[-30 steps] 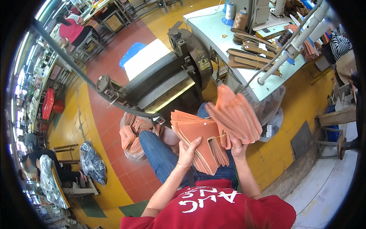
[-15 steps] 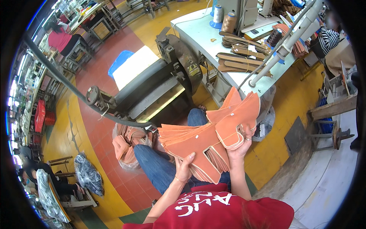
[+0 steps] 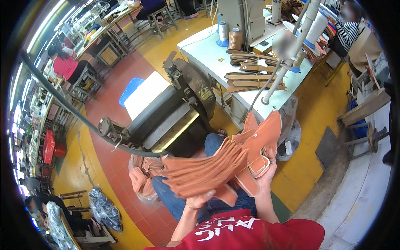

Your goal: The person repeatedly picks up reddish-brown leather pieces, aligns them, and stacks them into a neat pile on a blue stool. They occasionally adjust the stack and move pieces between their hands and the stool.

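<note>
The step in hand looks to be handling and squaring up two bundles of flat, orange-tan, leather-like cut pieces, held up over the lap, off the worktop and just below its near corner as seen here. One bundle, the fanned stack with ragged, layered edges point(image 3: 204, 168), has the fingers of the left hand point(image 3: 199, 201) clamped on its lower edge, thumb on the near side; the other, a tighter stack with a pale-edged notch point(image 3: 267, 134), has the fingers of the right hand point(image 3: 266, 170) clamped around its lower part, a thin yellowish tie crossing it. The next move would seem to call for a firm grip on both, so that the loose layers stay aligned. Counted: two hands, two bundles, the sheets in each too many and too overlapped to number; one clear plastic bag of similar orange pieces point(image 3: 151, 198) on the floor beside the left knee; on the pale blue worktop point(image 3: 200, 51), two thread cones near its far-left edge, one white point(image 3: 223, 30) and one tan point(image 3: 235, 39), and at least two stacks of long brown straps point(image 3: 254, 80) towards its front edge.
</note>
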`<state>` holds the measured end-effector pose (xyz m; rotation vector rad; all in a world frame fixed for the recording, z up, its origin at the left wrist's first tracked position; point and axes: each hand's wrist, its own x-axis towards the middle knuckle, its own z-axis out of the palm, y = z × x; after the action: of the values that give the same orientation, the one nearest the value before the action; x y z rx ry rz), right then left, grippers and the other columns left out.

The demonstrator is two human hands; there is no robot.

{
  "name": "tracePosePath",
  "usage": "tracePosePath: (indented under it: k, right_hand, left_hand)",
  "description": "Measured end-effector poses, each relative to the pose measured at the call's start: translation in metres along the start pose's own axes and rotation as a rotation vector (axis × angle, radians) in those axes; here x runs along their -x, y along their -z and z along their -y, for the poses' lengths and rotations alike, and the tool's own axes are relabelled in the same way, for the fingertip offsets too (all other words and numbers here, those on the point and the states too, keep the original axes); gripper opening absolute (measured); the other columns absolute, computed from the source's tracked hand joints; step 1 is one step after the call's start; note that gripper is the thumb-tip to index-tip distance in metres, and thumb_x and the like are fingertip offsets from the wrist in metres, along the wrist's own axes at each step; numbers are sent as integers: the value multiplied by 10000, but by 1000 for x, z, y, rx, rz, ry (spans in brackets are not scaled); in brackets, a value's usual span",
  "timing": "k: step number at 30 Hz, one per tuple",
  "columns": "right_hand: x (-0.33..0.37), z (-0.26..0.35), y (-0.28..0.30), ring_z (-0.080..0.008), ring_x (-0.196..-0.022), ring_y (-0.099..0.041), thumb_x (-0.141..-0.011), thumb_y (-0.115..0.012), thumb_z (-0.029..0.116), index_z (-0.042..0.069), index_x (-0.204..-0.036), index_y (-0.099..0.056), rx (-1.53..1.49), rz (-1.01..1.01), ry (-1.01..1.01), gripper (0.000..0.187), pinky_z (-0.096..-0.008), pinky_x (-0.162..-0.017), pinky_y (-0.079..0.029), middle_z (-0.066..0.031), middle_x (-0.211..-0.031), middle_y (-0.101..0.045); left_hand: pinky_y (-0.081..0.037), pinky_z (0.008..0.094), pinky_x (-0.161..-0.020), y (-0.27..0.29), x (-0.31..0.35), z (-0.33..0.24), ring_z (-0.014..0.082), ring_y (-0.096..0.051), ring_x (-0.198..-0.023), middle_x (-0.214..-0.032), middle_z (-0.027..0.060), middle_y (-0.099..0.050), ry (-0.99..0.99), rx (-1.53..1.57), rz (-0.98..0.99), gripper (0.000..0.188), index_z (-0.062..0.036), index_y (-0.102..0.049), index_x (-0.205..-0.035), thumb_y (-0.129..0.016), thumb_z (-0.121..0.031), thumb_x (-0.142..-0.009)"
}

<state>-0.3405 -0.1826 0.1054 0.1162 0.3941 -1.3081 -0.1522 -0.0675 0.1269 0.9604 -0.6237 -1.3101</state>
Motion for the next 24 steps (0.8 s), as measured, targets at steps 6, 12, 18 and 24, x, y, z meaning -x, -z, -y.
tracePosePath:
  k: [6,12,18,24]
  right_hand:
    - [11,-6,2,-256,-1050,-620,-889,-590,352,89,-1218,-538,-7,-7,-54,425,-415,-923,-489,-79,-1166,-629]
    - [24,-22,26,-300,-1148,-540,-879,-587,382,106,-1298,-465,-50,-206,-237,517,-468,-951,-458,-113,-1259,-549]
    - [42,11,85,-324,-1228,-485,-917,-532,345,57,-1357,-388,93,-277,126,545,-535,-1047,-375,-140,-1348,-477]
    - [56,70,122,-234,-1170,-543,-878,-588,129,40,-1371,-364,670,-271,305,549,-368,-957,-489,-149,-1297,-497]
  left_hand:
    - [-435,417,-983,-2,-17,-9,290,-554,-1111,-1238,145,-549,-142,-374,-86,769,1,-427,-1322,-763,-236,-672]
    - [-497,409,-892,-22,-42,-4,281,-564,-1037,-1194,170,-514,-243,168,-431,718,-2,-367,-1333,-643,-139,-684]
    - [-528,399,-817,-37,-79,-107,249,-585,-1017,-1041,174,-575,-1009,-421,-905,566,-21,-446,-1237,-458,-458,-878]
    - [-532,323,-733,-37,-153,-208,219,-613,-829,-975,112,-585,-696,45,-329,523,-60,-500,-1176,-532,-464,-845]
